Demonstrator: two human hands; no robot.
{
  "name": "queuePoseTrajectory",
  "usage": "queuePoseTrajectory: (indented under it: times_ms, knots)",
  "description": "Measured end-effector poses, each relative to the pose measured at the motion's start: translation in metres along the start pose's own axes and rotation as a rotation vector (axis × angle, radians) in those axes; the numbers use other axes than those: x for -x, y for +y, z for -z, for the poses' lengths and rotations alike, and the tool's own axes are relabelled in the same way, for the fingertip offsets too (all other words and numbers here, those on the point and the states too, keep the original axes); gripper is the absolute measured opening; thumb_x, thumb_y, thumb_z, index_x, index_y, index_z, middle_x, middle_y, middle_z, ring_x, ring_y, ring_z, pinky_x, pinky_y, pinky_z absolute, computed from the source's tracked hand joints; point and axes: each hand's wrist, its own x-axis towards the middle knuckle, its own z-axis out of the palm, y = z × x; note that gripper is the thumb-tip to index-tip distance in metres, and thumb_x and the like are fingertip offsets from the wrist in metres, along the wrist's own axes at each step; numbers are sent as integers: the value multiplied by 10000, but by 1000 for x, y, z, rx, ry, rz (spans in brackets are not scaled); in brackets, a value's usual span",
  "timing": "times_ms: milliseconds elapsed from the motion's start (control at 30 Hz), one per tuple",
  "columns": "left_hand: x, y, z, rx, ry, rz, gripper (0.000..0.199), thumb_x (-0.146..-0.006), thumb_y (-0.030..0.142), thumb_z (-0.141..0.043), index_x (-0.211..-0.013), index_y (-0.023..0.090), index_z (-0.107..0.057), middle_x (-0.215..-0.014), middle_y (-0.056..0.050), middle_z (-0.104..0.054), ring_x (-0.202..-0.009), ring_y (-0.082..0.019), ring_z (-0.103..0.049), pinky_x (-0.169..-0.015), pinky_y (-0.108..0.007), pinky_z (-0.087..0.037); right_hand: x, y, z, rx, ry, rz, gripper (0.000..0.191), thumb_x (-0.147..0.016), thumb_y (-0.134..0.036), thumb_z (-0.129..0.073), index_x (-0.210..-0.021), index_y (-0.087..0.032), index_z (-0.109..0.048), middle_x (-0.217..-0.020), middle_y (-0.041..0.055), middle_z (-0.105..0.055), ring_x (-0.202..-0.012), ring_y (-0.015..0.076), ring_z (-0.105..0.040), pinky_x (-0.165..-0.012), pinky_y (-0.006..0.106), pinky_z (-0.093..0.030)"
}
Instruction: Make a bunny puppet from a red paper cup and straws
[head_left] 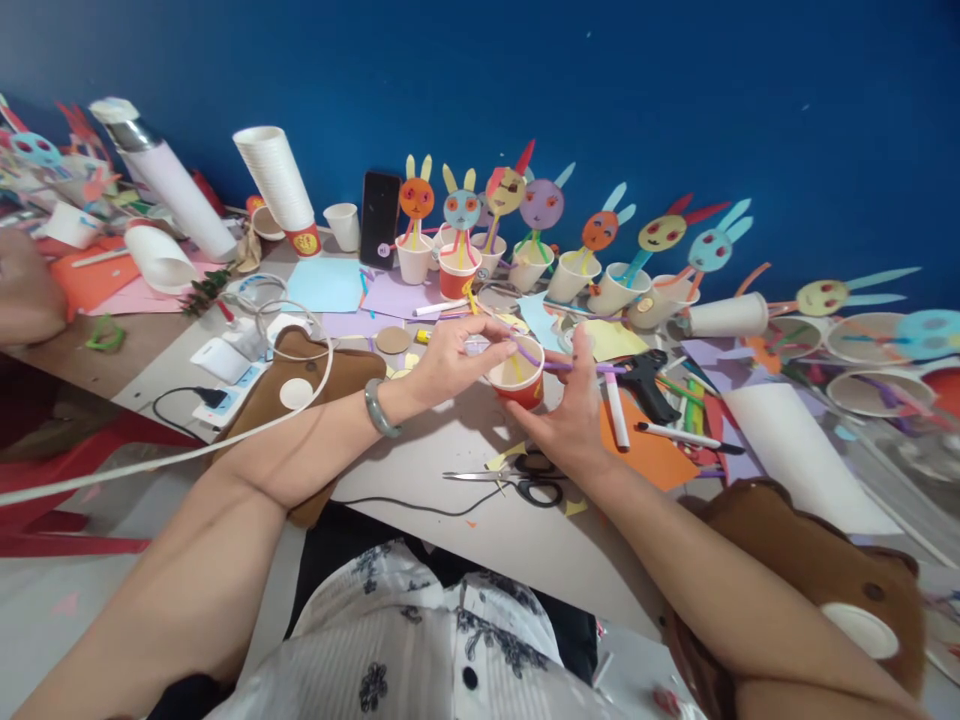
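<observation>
A red-and-white paper cup (pixel 523 385) is tilted with its mouth towards me, and yellow shows inside it. From the right, my right hand (pixel 564 415) holds this cup, thumb low on its side. A thin purple strip (pixel 559 367) runs from the cup's rim out past my right fingers. At the left of the rim, my left hand (pixel 466 352) is closed, thumb and fingers pinching the strip's near end. Black-handled scissors (pixel 517 478) lie on the table below the cup, beside yellow paper scraps.
Paper cups bearing rabbit faces, such as an orange one (pixel 416 200), line the blue wall. A black glue gun (pixel 651 388), markers (pixel 616 412) and orange paper (pixel 646 452) lie right. Left are a power strip (pixel 238 392), a white cable (pixel 300 402) and a cup stack (pixel 277 180).
</observation>
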Motion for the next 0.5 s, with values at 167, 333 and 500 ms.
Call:
queuePoseTrajectory:
  times_ms: [167, 333, 500]
  knots:
    - [-3, 0, 1, 53, -44, -31, 242, -920, 408, -765, -898, 168, -793, -951, -82, -833, -912, -190, -760, -909, -334, -596, 1, 0, 0, -34, -17, -47, 1228, -832, -609, -817, -1755, -240, -95, -1437, 192, -667, -1333, 418, -662, -1185, 605, -489]
    - [-5, 0, 3, 90, -83, 36, 343, -919, 494, -774, -926, 154, -815, -925, -77, -813, -784, -150, -715, -767, -285, -584, 2, 0, -2, -46, -10, -93, 1212, -806, -646, -842, -1740, -281, -162, -1587, 188, -570, -1378, 405, -637, -1171, 584, -520]
    - [-6, 3, 5, 146, -141, 76, 376, -902, 516, -782, -930, 143, -819, -900, -68, -786, -701, -119, -657, -682, -264, -555, 1, -4, -6, -143, -10, -146, 1269, -743, -689, -887, -1733, -289, -201, -1664, 189, -487, -1359, 405, -648, -1161, 589, -544]
